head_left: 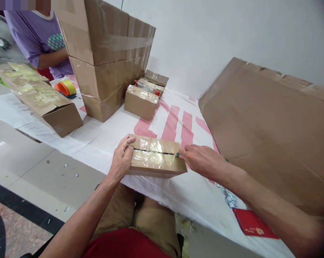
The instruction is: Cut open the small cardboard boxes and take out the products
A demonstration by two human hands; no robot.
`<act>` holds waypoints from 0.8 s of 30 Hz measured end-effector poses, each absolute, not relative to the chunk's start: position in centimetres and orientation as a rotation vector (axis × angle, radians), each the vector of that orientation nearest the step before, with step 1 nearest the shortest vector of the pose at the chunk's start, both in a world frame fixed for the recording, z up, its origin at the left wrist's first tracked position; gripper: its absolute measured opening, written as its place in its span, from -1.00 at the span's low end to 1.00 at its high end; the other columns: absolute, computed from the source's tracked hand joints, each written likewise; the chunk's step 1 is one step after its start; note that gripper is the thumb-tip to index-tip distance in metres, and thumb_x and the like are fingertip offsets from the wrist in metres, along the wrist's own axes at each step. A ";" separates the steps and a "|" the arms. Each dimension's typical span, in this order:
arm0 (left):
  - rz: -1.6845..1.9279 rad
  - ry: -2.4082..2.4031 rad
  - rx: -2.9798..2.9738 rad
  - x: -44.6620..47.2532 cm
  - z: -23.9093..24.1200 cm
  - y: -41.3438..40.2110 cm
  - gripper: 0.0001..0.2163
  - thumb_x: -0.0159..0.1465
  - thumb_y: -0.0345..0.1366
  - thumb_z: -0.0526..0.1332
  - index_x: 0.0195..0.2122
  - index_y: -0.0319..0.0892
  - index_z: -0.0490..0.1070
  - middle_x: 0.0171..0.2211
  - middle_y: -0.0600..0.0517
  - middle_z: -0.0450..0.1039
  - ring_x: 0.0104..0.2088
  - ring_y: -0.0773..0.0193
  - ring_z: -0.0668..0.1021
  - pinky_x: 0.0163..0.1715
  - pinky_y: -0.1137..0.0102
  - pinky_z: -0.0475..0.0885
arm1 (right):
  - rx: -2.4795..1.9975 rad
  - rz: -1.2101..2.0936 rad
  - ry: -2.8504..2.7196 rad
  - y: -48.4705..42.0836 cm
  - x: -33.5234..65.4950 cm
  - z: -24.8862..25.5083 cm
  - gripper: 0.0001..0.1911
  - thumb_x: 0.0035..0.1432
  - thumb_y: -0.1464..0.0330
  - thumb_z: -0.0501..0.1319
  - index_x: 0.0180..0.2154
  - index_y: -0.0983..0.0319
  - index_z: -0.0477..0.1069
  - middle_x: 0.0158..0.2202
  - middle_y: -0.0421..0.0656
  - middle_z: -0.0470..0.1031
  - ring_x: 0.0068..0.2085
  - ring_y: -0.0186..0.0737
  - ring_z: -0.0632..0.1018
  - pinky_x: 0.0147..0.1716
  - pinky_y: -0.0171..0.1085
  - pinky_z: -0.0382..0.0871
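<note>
A small cardboard box [156, 156] with taped flaps lies on the white sheet [103, 139] in front of me. My left hand [121, 161] grips its left end, fingers curled over the top edge. My right hand [202, 161] rests against its right end, fingers pressed on the flap; something small and green shows at the fingertips. The two top flaps are closed with a dark seam between them.
Tall stacked taped cartons [108, 53] stand behind. A smaller box [142, 102] and an open box [153, 80] sit beside them. A long carton [43, 96] lies at left, tape rolls [66, 87] near it. Flat cardboard [272, 129] leans at right. A person in purple [38, 39] sits far left. Red packet [253, 224].
</note>
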State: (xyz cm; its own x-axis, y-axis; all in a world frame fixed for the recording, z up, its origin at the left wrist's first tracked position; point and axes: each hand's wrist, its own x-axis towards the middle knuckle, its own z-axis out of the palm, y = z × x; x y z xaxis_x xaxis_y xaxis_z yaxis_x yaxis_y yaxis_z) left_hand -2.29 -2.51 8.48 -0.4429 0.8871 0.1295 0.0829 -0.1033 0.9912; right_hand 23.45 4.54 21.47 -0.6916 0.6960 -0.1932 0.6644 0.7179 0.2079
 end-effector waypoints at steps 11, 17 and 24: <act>1.659 1.532 1.011 -1.3 8.9 -2.4 -0.57 0.27 -0.16 0.28 0.15 -0.15 0.51 0.26 -0.13 0.47 0.28 -0.01 0.48 0.35 0.10 0.30 | 2.170 -0.450 2.763 1.6 35.3 11.3 -0.61 0.31 0.13 0.15 -0.03 0.22 0.55 -0.13 -0.03 0.67 -0.20 -0.05 0.64 -0.24 -0.15 0.49; 1.676 1.682 1.114 -1.5 9.9 -5.7 -0.55 0.30 0.00 0.29 0.13 -0.13 0.51 0.19 -0.12 0.52 0.24 -0.05 0.50 0.32 0.08 0.32 | 2.119 -0.227 2.716 0.8 35.0 5.4 -0.69 0.30 0.22 0.14 -0.13 0.25 0.56 -0.16 0.04 0.63 -0.11 0.06 0.59 -0.08 -0.03 0.44; 1.494 1.766 1.231 -1.3 9.5 -8.8 -0.54 0.26 -0.05 0.33 0.15 -0.07 0.50 0.13 -0.09 0.56 0.14 -0.04 0.56 0.24 0.07 0.40 | 1.981 -0.687 3.212 -0.6 30.4 12.6 -0.66 0.38 0.12 0.16 -0.03 0.20 0.53 -0.04 -0.01 0.60 -0.07 -0.06 0.61 -0.09 -0.12 0.51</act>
State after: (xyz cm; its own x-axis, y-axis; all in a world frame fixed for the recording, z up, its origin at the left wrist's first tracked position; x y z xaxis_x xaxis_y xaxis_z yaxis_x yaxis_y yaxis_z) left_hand -1.27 -8.77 9.49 -0.4548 0.8753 0.1645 0.3076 -0.0190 0.9513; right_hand 30.43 -0.63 12.64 -0.2969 0.8794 0.3722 0.6501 0.4716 -0.5957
